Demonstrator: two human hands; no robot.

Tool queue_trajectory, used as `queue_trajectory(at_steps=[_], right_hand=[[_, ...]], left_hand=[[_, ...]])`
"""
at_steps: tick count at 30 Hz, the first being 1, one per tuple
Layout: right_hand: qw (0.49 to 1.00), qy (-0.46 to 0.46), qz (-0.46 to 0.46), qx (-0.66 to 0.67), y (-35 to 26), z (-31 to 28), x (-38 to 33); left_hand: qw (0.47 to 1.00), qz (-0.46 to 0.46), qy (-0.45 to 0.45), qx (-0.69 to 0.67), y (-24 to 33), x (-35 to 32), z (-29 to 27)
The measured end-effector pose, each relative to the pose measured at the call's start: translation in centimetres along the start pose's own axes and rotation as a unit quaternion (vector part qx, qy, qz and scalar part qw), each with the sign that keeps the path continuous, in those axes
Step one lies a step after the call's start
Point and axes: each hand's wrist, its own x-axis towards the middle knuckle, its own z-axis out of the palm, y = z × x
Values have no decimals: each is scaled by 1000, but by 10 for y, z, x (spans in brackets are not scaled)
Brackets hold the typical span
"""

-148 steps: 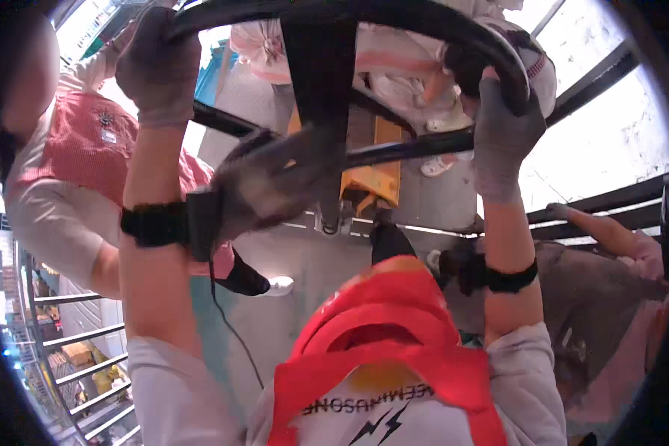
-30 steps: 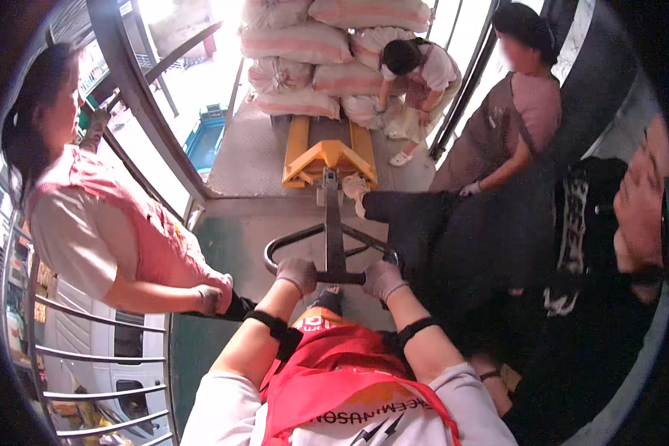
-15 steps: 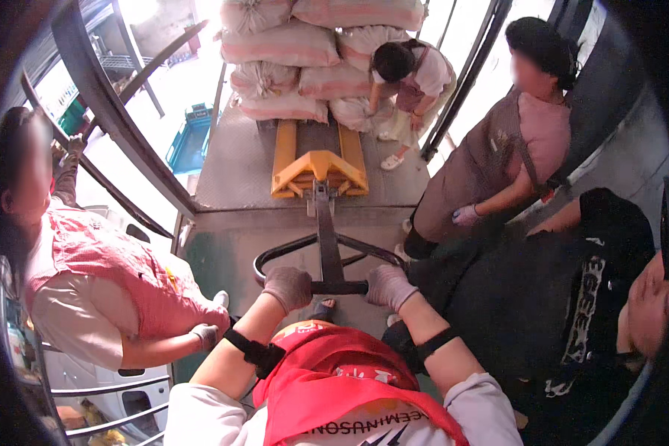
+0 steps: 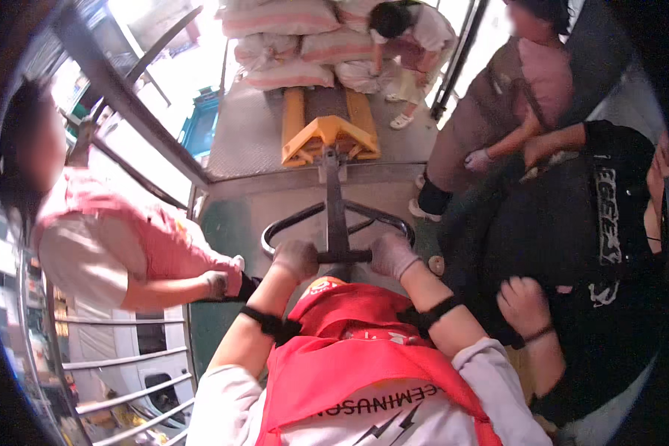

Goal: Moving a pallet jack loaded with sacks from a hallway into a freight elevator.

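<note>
Both of my gloved hands grip the black loop handle (image 4: 337,215) of a yellow pallet jack (image 4: 330,134). My left hand (image 4: 297,259) is closed round the handle's left side, and my right hand (image 4: 392,254) round its right side, with the crossbar between them. From the handle, the dark shaft runs forward to the jack's yellow body. The jack's forks reach under a stack of white sacks with pink stripes (image 4: 282,22) on a patterned metal platform (image 4: 245,141). How far the forks go beneath the sacks is hidden.
A person in a pink checked vest (image 4: 163,245) stands at left beside a white railing (image 4: 126,357). At right are a person in a brown apron (image 4: 476,111) and one in black (image 4: 572,223). Another person (image 4: 416,44) bends by the sacks. A blue crate (image 4: 201,123) lies beyond a metal post.
The sacks and jack body now sit higher in view, and the handle is closer to my body. The person in black has a hand lower down, near my right arm.
</note>
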Motion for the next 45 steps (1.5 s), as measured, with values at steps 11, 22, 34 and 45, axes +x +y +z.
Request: queue_trajectory(at_steps=[11,22,34,45], right_hand=[[829,541,-87,113,43,-91,-29],[556,552,-15,621,114,-114,111],[675,545,120,483,220,-155,299],[558,642,74,520,258,-320,412]], left_hand=[[865,63,495,58,-28,-26,-119],[627,22,660,-413,-108,91,-146],[497,-38,760,-418,-173,295,-275],[569,-24,736,-365,-227,393,-349]])
